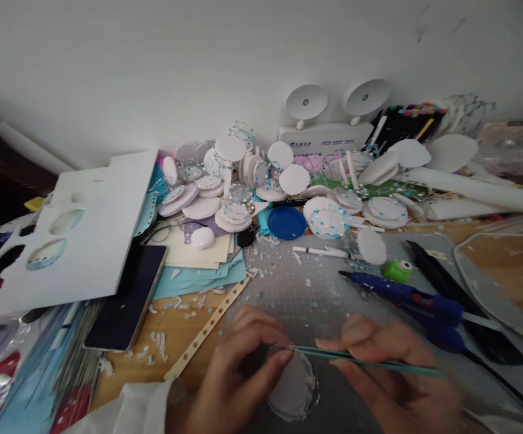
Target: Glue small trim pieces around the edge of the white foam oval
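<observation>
My left hand (243,367) is closed, its thumb and forefinger pinching the upper left rim of a white round disc (288,389). A thin, shiny strand with pale bits runs along the disc's right edge. In my right hand (392,367) is a pair of teal tweezers (372,363), held between thumb and fingers. The tweezers point left, with their tips at the disc's top edge beside my left fingertips. Whether the tips grip the strand is too blurred to tell. The disc is over the grey cutting mat (283,289).
A blue glue gun (397,292) lies right, near a green punch (397,271) and a black long tool (464,307). Behind are a blue lid (287,223) and many stacked white discs (198,202). Left are a phone (128,295), blue paper (198,277) and a patterned strip (211,322).
</observation>
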`<state>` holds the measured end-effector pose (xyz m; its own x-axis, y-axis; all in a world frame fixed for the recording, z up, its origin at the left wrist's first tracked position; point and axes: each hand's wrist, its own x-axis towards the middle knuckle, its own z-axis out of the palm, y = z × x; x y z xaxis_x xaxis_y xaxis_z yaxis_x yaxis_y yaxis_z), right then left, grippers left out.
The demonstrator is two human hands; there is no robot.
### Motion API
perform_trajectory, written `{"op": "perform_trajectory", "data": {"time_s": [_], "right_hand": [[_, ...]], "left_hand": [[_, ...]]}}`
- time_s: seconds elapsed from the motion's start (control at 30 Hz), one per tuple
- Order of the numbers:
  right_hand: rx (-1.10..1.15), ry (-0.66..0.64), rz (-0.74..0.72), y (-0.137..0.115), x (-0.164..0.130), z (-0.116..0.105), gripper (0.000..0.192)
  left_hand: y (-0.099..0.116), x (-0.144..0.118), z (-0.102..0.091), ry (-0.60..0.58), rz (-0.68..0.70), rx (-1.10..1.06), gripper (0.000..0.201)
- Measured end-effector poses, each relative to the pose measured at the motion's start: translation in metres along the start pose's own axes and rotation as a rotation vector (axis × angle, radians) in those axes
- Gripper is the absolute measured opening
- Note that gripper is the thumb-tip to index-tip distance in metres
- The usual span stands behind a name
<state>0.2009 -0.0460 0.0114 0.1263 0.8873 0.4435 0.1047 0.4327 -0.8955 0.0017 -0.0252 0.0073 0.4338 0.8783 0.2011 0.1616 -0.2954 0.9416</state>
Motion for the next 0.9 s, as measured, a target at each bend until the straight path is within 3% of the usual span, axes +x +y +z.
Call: {"op": "perform_trajectory", "data": {"time_s": [0.17, 0.27, 0.37, 0.53, 0.73, 0.9], "right_hand": [[0.011, 0.023, 0.051, -0.002, 0.001, -0.005, 0.016], [-0.014, -0.032, 0.085, 0.001, -0.001, -0.014, 0.012], [-0.04, -0.106, 0.091, 0.006, -0.003, -0.02, 0.021], [-0.012, -0.132, 0.085, 0.008, -0.004, -0.018, 0.025], [0.02, -0.093, 0.112, 0.007, -0.004, -0.014, 0.018], [0.03, -0.024, 0.273, 0.01, -0.003, -0.014, 0.013]], "left_hand": [[0.0, -0.001, -0.001, 0.008, -0.031, -0.03, 0.011], [0.002, 0.0, -0.003, 0.007, -0.032, -0.027, 0.012], [0.003, 0.002, -0.003, 0.001, -0.02, -0.022, 0.013], [0.0, 0.001, -0.002, -0.014, 0.017, 0.006, 0.013], [-0.002, -0.001, -0.003, -0.046, 0.012, 0.047, 0.013], [0.0, 0.001, -0.002, -0.028, 0.025, 0.051, 0.013]]}}
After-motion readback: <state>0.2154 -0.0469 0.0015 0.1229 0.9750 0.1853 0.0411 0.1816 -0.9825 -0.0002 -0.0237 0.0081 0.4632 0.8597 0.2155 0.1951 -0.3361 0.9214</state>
